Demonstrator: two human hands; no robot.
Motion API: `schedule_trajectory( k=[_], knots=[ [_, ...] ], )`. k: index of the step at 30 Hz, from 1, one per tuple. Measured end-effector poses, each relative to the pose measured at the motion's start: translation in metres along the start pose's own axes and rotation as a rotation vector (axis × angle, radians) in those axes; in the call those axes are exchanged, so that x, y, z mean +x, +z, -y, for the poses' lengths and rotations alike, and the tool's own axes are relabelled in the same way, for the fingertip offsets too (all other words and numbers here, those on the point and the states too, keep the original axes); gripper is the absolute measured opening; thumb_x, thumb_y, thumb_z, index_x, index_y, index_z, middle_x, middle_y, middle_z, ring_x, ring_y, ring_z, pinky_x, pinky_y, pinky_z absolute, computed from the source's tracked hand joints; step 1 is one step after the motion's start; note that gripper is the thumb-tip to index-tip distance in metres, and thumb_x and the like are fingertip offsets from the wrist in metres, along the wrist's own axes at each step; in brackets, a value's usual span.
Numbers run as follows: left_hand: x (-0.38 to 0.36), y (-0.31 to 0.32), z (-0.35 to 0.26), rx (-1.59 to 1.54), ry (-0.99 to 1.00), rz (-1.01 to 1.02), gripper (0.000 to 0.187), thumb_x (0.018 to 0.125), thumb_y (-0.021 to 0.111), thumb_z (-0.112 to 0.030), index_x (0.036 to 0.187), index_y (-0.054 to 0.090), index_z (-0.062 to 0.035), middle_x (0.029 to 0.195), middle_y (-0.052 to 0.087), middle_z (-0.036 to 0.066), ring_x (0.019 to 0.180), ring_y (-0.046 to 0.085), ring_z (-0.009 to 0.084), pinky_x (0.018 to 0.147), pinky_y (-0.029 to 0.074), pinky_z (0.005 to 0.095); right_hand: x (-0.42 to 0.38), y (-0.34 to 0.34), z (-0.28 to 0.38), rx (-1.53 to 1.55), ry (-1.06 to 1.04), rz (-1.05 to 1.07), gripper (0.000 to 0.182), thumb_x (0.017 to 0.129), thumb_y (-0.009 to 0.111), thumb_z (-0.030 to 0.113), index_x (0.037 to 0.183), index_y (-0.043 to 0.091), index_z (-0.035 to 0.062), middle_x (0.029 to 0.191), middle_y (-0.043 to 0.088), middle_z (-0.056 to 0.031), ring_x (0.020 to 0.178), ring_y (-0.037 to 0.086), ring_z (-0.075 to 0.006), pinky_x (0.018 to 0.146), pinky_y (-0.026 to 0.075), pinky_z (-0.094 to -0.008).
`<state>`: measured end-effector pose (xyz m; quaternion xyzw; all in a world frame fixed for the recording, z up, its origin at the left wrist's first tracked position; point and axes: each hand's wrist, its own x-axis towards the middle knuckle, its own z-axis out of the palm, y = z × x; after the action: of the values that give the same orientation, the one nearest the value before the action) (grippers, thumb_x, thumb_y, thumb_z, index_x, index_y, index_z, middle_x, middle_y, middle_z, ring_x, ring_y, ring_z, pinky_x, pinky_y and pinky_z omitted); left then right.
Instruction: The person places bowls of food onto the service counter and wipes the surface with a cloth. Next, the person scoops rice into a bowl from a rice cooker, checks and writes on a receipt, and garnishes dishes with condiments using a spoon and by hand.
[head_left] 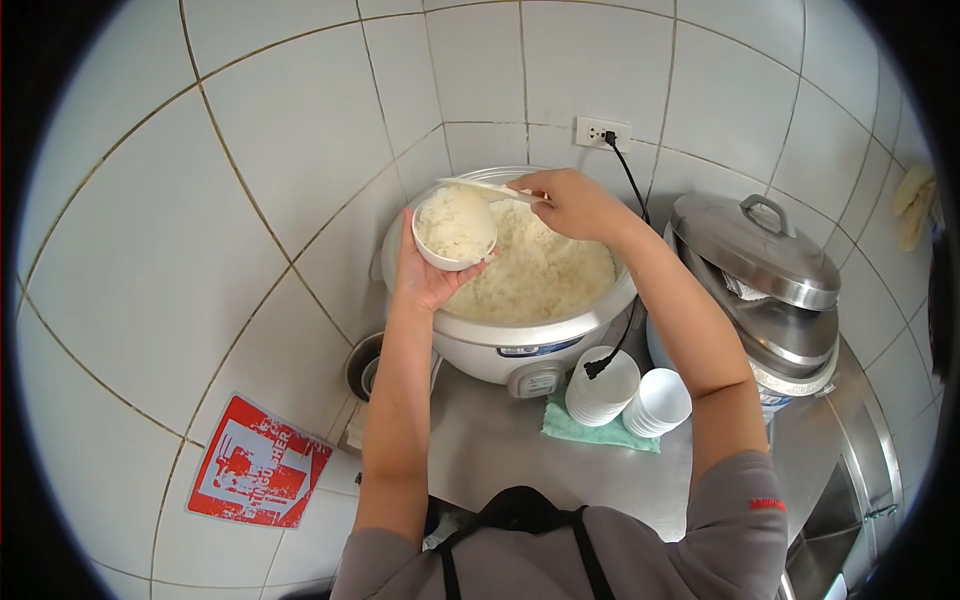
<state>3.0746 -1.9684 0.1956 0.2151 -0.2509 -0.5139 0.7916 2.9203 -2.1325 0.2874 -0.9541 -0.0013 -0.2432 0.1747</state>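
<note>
My left hand (pixel 430 275) holds a small white bowl (pixel 455 264) from below and the side, over the left rim of a large rice cooker (pixel 470 333). Cooked rice (pixel 456 222) is heaped in the bowl above its edge. My right hand (pixel 575 203) is closed round the handle of a pale rice paddle (pixel 480 186), whose blade lies across the far side of the heaped rice. Beneath both hands the open cooker is full of white rice (pixel 540 270).
Two stacks of white bowls (pixel 602 385) stand on a green cloth (pixel 590 428) in front of the cooker. A second cooker with a metal lid (pixel 745 240) is at right. A black cord (pixel 632 180) hangs from the wall outlet (pixel 602 132). Metal pots (pixel 360 370) sit at left.
</note>
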Motion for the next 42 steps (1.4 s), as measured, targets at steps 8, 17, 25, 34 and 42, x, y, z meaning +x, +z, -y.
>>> schedule_trajectory(
  k=[8, 17, 25, 34, 42],
  knots=[
    [0.005, -0.004, 0.011, -0.214, -0.084, -0.035, 0.08, 0.08, 0.029, -0.07, 0.13, 0.034, -0.0076, 0.128, 0.037, 0.021, 0.111, 0.041, 0.0487, 0.082, 0.048, 0.0494, -0.022, 0.016, 0.013, -0.123, -0.118, -0.068, 0.045, 0.077, 0.05, -0.003, 0.118, 0.054, 0.0158, 0.086, 0.053, -0.0104, 0.075, 0.053, -0.0296, 0.066, 0.042, -0.0364],
    [0.003, 0.036, 0.012, -0.139, -0.123, -0.202, 0.069, 0.081, 0.031, -0.062, 0.125, 0.041, -0.0103, 0.122, 0.044, 0.018, 0.109, 0.046, 0.0386, 0.094, 0.031, 0.0556, -0.041, 0.037, -0.007, 0.022, -0.303, -0.29, 0.058, 0.068, 0.052, -0.014, 0.114, 0.058, 0.0201, 0.082, 0.053, -0.0061, 0.071, 0.053, -0.0192, 0.058, 0.044, -0.0299],
    [0.007, 0.02, 0.008, -0.088, -0.221, -0.216, 0.075, 0.07, 0.034, -0.073, 0.12, 0.048, -0.0183, 0.118, 0.049, 0.011, 0.095, 0.049, 0.0259, 0.078, 0.03, 0.0374, -0.034, 0.05, -0.012, 0.353, 0.195, -0.366, 0.044, 0.077, 0.054, -0.001, 0.116, 0.056, 0.0169, 0.079, 0.052, -0.0072, 0.074, 0.052, -0.0224, 0.066, 0.044, -0.033],
    [0.01, 0.017, 0.012, -0.106, -0.11, -0.248, 0.074, 0.071, 0.035, -0.075, 0.117, 0.049, -0.0192, 0.113, 0.051, 0.008, 0.091, 0.047, 0.0284, 0.073, 0.035, 0.0346, -0.05, 0.041, 0.012, 0.341, 0.174, -0.223, 0.04, 0.08, 0.053, 0.001, 0.119, 0.052, 0.0096, 0.084, 0.052, -0.0143, 0.073, 0.052, -0.0271, 0.068, 0.043, -0.0341],
    [0.004, 0.036, 0.03, -0.03, 0.144, -0.282, 0.08, 0.07, 0.031, -0.08, 0.117, 0.047, -0.0174, 0.114, 0.049, 0.008, 0.094, 0.046, 0.0265, 0.071, 0.038, 0.035, -0.06, 0.076, 0.042, 0.283, 0.152, -0.481, 0.042, 0.08, 0.054, 0.001, 0.12, 0.052, 0.0106, 0.081, 0.05, -0.0111, 0.068, 0.048, -0.0198, 0.067, 0.041, -0.0287]
  ],
)
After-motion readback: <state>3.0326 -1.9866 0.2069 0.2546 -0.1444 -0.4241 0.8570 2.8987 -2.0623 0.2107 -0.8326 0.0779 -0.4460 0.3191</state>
